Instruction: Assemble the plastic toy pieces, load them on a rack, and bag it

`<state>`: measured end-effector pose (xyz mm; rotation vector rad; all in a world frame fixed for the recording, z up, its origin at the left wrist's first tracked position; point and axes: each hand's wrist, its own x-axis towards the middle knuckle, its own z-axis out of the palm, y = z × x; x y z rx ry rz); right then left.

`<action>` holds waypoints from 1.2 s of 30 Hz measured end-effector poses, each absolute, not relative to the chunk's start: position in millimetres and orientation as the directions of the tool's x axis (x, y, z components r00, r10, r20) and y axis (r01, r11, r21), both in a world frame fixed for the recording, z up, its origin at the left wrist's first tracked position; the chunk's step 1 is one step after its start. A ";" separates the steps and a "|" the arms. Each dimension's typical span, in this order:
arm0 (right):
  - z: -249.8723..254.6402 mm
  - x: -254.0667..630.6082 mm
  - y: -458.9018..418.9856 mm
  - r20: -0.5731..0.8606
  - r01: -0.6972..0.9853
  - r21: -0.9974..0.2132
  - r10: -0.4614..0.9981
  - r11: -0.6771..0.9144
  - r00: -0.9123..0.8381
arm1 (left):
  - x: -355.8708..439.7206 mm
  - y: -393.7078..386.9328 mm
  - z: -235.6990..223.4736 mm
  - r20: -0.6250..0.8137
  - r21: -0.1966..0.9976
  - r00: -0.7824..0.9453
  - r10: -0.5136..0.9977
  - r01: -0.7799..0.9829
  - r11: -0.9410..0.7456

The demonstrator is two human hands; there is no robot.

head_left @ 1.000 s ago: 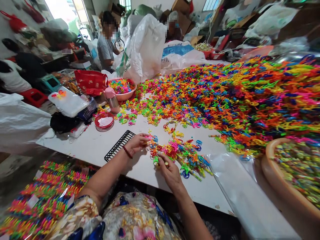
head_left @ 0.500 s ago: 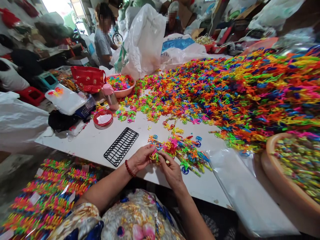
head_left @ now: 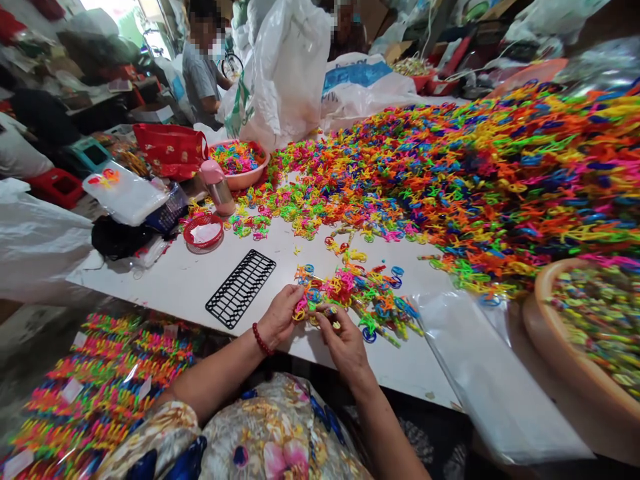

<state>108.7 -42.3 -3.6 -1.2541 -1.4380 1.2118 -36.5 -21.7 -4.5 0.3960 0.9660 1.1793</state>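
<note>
My left hand, with a red bead bracelet on the wrist, is closed on a small pink and yellow plastic toy piece. Close beside it, my right hand is closed with fingers bent; small yellowish printed bits show between them, their kind too small to tell. Just beyond both hands lies a small heap of colourful plastic toy pieces, some with wheel-like rings. Left of the hands, a black plastic grid rack lies flat on the white table.
A large mound of toy pieces covers the table's far right. An orange tub and clear plastic bags are at right. A red basket, a pink-lidded bottle and a filled basin stand at left. A co-worker is behind.
My hands have drawn slightly apart, the right one moving a little away from the toy piece in my left. The whole view has shifted slightly.
</note>
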 end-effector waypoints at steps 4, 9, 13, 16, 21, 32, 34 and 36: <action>-11.2 108.6 -46.0 0.103 0.300 -0.942 0.981 0.149 -0.165 | -30.7 -23.4 -9.3 -0.378 0.814 -0.054 0.924 -0.495 0.304; -17.4 108.1 -45.0 0.044 0.307 -0.948 0.992 0.078 -0.115 | -29.0 -24.4 -9.8 -0.322 0.890 -0.125 0.939 -0.378 0.255; -22.1 106.7 -43.1 0.007 0.210 -0.977 0.997 0.022 -0.071 | -29.2 -25.2 -9.5 -0.244 0.948 -0.089 0.966 -0.231 0.219; -26.6 106.9 -43.1 0.006 0.190 -0.982 0.999 0.016 -0.052 | -29.0 -25.5 -11.5 -0.199 0.968 -0.127 0.972 -0.179 0.175; -29.8 107.0 -44.0 0.039 0.198 -0.979 0.999 0.046 -0.038 | -27.8 -24.9 -14.5 -0.189 0.977 -0.157 0.969 -0.132 0.169; -31.0 107.6 -40.4 0.103 0.195 -0.975 0.995 0.102 -0.006 | -28.4 -24.0 -16.7 -0.204 0.976 -0.139 0.969 -0.107 0.190; -31.6 105.8 -41.3 0.018 0.121 -0.992 1.000 0.017 0.011 | -28.2 -25.5 -15.6 -0.166 0.985 -0.166 0.972 -0.062 0.158; -31.4 104.2 -41.7 -0.058 0.057 -0.997 0.998 -0.058 0.012 | -28.0 -27.3 -12.9 -0.120 0.992 -0.197 0.973 0.002 0.123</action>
